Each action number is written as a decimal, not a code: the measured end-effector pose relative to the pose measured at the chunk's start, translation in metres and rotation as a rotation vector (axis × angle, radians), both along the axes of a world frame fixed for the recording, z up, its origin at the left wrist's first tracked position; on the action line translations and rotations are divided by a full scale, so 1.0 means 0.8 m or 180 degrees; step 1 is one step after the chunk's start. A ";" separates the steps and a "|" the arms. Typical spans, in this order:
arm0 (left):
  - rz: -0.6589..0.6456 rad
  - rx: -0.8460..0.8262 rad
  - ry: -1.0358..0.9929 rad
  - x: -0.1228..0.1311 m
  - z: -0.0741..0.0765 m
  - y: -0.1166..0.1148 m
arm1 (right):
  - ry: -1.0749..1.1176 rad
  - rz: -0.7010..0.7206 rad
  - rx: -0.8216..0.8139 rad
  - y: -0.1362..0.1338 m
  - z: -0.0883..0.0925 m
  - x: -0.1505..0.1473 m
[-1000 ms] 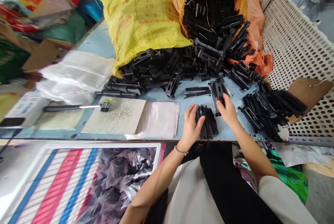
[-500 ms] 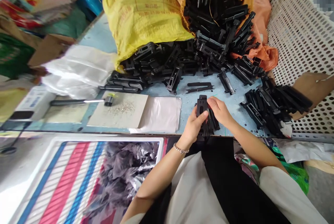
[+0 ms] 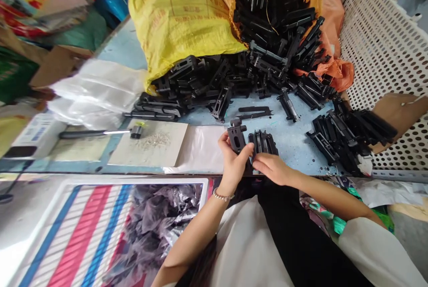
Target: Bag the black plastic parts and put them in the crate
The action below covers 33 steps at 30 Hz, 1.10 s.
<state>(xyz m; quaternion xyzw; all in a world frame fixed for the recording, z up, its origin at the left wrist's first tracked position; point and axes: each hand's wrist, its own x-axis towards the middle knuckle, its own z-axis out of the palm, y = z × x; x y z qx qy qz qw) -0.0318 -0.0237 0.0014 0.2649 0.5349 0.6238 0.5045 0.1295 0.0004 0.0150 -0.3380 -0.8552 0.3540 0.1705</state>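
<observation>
My left hand (image 3: 232, 162) grips a black slotted part (image 3: 236, 137) near the table's front edge, its thumb along the right side. The part is tilted up and has a rounded piece at its top end. Close on its right, a small row of similar black parts (image 3: 264, 142) lies on the table. My right hand (image 3: 272, 169) is closed at the near end of that row, fingertips beside my left thumb; what they pinch is hidden. Just beyond lies a loose pair of thin black strips (image 3: 254, 112).
A yellow sack (image 3: 187, 15) and an orange sack (image 3: 331, 24) spill a heap of black parts (image 3: 214, 75). On the right are another pile (image 3: 347, 133) and a white perforated crate (image 3: 384, 37). A hammer (image 3: 96, 133) rests left, by a grey board (image 3: 150, 144).
My left hand has moved left with the black part, away from the row. My right hand has come down toward the table edge, uncovering the row.
</observation>
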 end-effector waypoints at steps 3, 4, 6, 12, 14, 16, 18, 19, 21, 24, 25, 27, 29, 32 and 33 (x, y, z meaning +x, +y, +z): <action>0.0014 -0.0219 0.0643 -0.015 -0.041 0.016 | 0.0154 -0.1086 0.0342 0.068 -0.001 0.025; -0.0023 -0.0290 0.0936 -0.017 -0.055 0.020 | 0.0261 -0.1637 0.0462 0.096 -0.005 0.038; -0.0114 -0.0265 0.1543 -0.018 -0.077 0.025 | 0.0389 -0.2218 0.0452 0.147 -0.013 0.064; -0.0258 0.0263 0.2113 0.002 -0.071 0.012 | 0.0800 -0.2291 -0.0319 0.157 -0.026 0.089; -0.0404 0.0472 0.1527 0.010 -0.047 0.010 | 0.0972 -0.1961 -0.0737 0.111 -0.026 0.071; -0.0739 0.0576 0.0478 0.019 -0.021 0.010 | 0.1222 -0.1526 -0.1385 0.062 -0.023 0.049; -0.0986 0.0499 -0.0491 0.026 0.004 0.011 | 0.1245 -0.1304 -0.1551 0.026 -0.013 0.032; -0.1043 0.0425 -0.0775 0.028 0.014 0.010 | 0.1171 -0.1314 -0.1289 0.016 -0.007 0.028; -0.1161 0.0256 -0.0974 0.030 0.031 0.006 | 0.0898 -0.1441 -0.0140 0.014 0.005 0.026; -0.1557 -0.0110 -0.1017 0.034 0.044 -0.007 | 0.0517 -0.1296 0.1632 0.041 0.018 0.033; -0.1665 -0.0232 -0.1023 0.037 0.046 -0.010 | 0.0420 -0.1154 0.2005 0.052 0.020 0.034; -0.1655 -0.0342 -0.0956 0.043 0.046 -0.015 | 0.0316 -0.0965 0.2339 0.070 0.022 0.031; -0.1426 -0.0342 -0.0846 0.045 0.043 -0.014 | 0.0316 -0.1009 0.2110 0.075 0.022 0.023; -0.0953 -0.0364 -0.0767 0.034 0.036 -0.004 | 0.0349 -0.1040 0.1414 0.056 0.019 0.008; -0.0805 -0.0387 -0.0774 0.028 0.034 -0.001 | 0.0351 -0.0888 0.1364 0.045 0.015 0.005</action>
